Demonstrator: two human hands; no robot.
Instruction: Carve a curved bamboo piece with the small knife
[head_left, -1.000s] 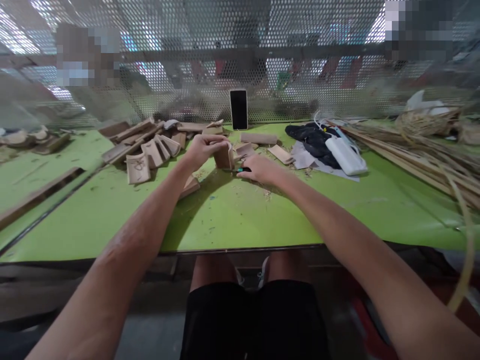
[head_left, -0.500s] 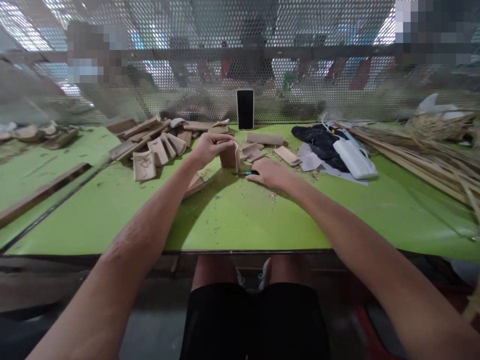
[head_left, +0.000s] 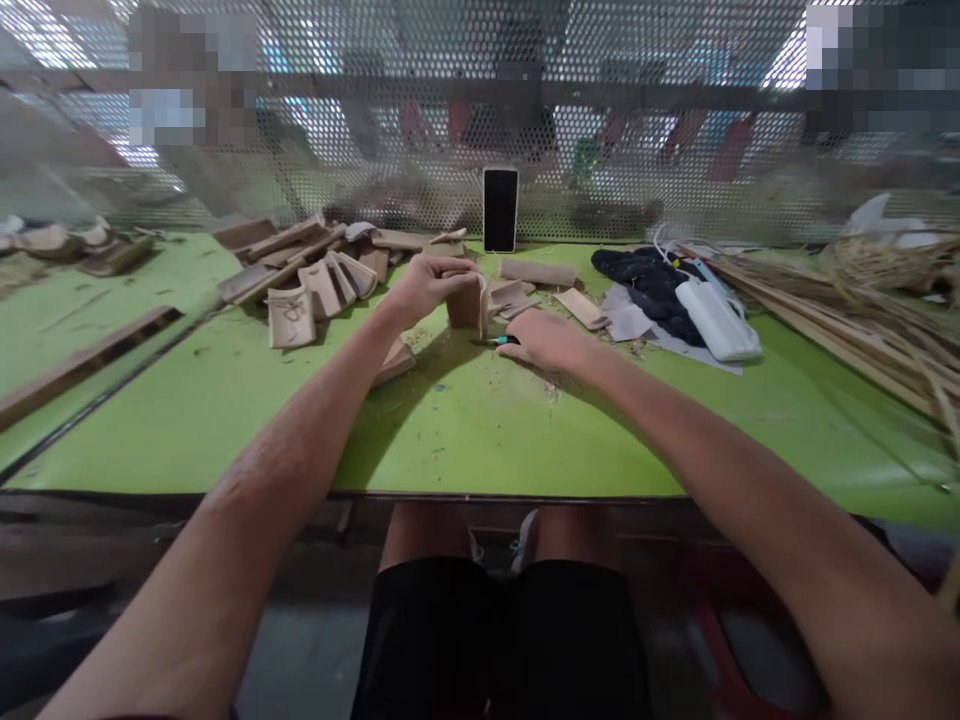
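Note:
My left hand grips the top of a curved wooden piece, perhaps bamboo, which stands upright on the green table. Close by on the right, my right hand is closed around a small knife with a teal and black handle. Its thin blade points left, near the bottom of the upright piece; whether the two touch I cannot tell. Pale shavings lie below the right hand. Another wooden piece rests partly behind my left forearm.
A pile of curved wooden pieces lies to the left. A phone leans at the back against a perforated metal screen. On the right are a black cloth bundle, a white power bank and long split strips.
The whole view has shifted slightly. Both hands keep nearly the same pose around the wooden piece and the knife, with no clear movement between them.

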